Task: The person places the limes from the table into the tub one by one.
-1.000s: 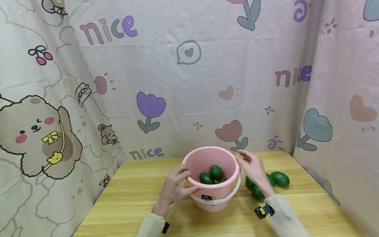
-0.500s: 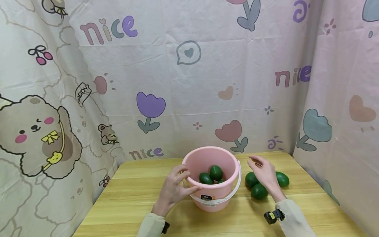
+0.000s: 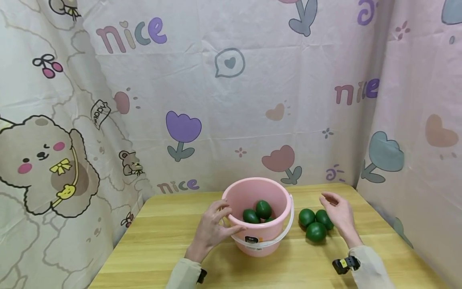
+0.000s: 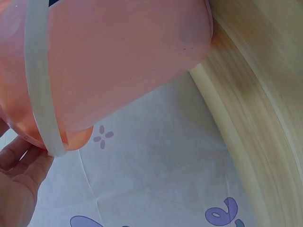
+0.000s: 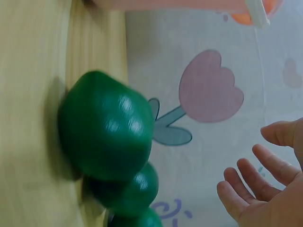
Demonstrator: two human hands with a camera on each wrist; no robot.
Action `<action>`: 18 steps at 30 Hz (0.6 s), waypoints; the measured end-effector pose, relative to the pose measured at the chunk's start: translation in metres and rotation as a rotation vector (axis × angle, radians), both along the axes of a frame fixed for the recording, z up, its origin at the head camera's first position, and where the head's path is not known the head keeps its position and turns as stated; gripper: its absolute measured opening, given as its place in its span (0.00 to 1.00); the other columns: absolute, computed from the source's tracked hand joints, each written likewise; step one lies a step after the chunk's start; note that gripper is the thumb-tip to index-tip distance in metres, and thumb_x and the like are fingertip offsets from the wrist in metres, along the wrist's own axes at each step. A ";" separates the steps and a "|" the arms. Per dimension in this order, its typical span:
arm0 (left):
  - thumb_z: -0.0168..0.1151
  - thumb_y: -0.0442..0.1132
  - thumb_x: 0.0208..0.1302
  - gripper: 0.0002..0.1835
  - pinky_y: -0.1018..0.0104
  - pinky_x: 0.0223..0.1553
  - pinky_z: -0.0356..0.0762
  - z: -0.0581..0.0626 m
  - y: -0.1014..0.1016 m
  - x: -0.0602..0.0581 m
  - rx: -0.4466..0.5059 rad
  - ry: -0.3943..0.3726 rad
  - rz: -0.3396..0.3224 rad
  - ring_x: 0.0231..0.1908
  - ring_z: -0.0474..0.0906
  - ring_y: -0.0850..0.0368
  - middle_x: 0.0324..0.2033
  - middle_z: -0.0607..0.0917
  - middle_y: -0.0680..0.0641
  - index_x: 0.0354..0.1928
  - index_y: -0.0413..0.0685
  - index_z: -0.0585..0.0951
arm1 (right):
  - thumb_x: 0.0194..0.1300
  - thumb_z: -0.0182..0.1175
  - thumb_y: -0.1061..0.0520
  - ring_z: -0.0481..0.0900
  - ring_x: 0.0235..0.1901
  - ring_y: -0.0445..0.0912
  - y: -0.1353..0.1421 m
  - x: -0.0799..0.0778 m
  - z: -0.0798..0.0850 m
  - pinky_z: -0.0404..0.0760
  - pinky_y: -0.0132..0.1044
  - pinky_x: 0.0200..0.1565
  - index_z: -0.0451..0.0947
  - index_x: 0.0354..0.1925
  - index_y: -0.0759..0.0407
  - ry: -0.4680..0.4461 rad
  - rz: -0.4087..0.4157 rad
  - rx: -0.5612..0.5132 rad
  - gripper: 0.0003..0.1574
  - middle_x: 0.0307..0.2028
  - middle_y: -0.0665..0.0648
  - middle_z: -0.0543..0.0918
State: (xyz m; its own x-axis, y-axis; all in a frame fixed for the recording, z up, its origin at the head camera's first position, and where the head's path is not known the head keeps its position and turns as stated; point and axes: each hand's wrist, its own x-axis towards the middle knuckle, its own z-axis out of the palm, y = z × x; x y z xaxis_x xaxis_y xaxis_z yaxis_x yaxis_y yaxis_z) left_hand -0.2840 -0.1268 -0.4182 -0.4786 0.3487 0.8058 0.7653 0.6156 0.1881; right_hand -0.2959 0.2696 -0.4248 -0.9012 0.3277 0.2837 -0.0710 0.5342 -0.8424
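A pink bucket (image 3: 257, 237) with a white handle (image 3: 279, 241) stands upright on the table. Inside lie glossy dark green oval fruits, among them a fruit (image 3: 264, 209) near the middle; a third shows only in part. My left hand (image 3: 212, 228) holds the bucket's rim at its left side; in the left wrist view its fingers (image 4: 35, 163) meet the rim by the handle's end. To the right of the bucket sit more green fruits (image 3: 316, 232) in a cluster. Above the cluster's right side hovers my right hand (image 3: 339, 212), fingers spread and loosely bent, holding nothing.
The light wooden table (image 3: 159, 241) carries the bucket and fruits. Behind it and at both sides hangs a printed curtain (image 3: 216, 120), close to the table's back edge.
My right hand has moved from the bucket's right rim out to the right, over the green fruits, and now covers the rightmost one. My left hand and the bucket have stayed put.
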 end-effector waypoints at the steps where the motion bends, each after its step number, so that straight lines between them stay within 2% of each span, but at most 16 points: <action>1: 0.74 0.64 0.44 0.27 0.60 0.51 0.85 0.000 0.000 0.000 0.001 -0.002 0.000 0.53 0.80 0.49 0.48 0.82 0.47 0.36 0.51 0.85 | 0.73 0.54 0.46 0.75 0.59 0.60 0.003 0.000 -0.001 0.75 0.28 0.49 0.74 0.62 0.61 -0.005 -0.009 -0.004 0.28 0.61 0.67 0.77; 3: 0.74 0.65 0.44 0.26 0.59 0.51 0.85 0.001 0.000 -0.001 0.004 0.002 0.000 0.53 0.80 0.49 0.48 0.83 0.47 0.36 0.52 0.85 | 0.73 0.54 0.47 0.74 0.60 0.61 0.009 -0.001 -0.003 0.76 0.30 0.51 0.73 0.63 0.62 -0.021 -0.024 -0.022 0.28 0.62 0.68 0.75; 5: 0.74 0.65 0.44 0.26 0.59 0.50 0.85 0.000 -0.001 -0.001 0.002 0.007 0.003 0.53 0.80 0.49 0.48 0.82 0.48 0.35 0.52 0.85 | 0.73 0.54 0.48 0.71 0.62 0.63 0.015 -0.001 -0.007 0.77 0.42 0.57 0.72 0.64 0.63 -0.046 -0.043 -0.034 0.29 0.63 0.70 0.73; 8: 0.75 0.65 0.43 0.27 0.58 0.49 0.86 -0.001 -0.002 -0.001 0.002 0.017 0.002 0.53 0.80 0.49 0.48 0.82 0.47 0.36 0.52 0.85 | 0.73 0.53 0.49 0.65 0.66 0.65 0.024 -0.004 -0.013 0.69 0.58 0.63 0.69 0.65 0.65 -0.081 -0.071 -0.046 0.30 0.66 0.72 0.69; 13: 0.75 0.64 0.44 0.26 0.59 0.50 0.85 -0.001 -0.002 0.000 0.008 0.003 -0.003 0.53 0.80 0.49 0.48 0.82 0.48 0.35 0.52 0.85 | 0.71 0.53 0.53 0.61 0.68 0.67 0.040 -0.007 -0.023 0.63 0.61 0.67 0.66 0.67 0.66 -0.124 -0.120 -0.070 0.31 0.68 0.72 0.66; 18: 0.75 0.64 0.44 0.26 0.60 0.51 0.85 0.000 -0.001 0.000 0.004 -0.016 -0.002 0.54 0.79 0.51 0.49 0.82 0.49 0.37 0.53 0.86 | 0.71 0.53 0.54 0.59 0.68 0.68 0.053 -0.009 -0.034 0.63 0.62 0.67 0.63 0.68 0.68 -0.155 -0.126 -0.081 0.33 0.68 0.74 0.63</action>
State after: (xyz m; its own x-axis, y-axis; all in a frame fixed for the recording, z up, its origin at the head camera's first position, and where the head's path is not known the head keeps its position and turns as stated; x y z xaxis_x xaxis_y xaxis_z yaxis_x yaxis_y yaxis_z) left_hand -0.2842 -0.1278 -0.4178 -0.4905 0.3468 0.7995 0.7635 0.6133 0.2024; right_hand -0.3052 0.3230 -0.4591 -0.8823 0.4570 0.1127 0.1264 0.4607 -0.8785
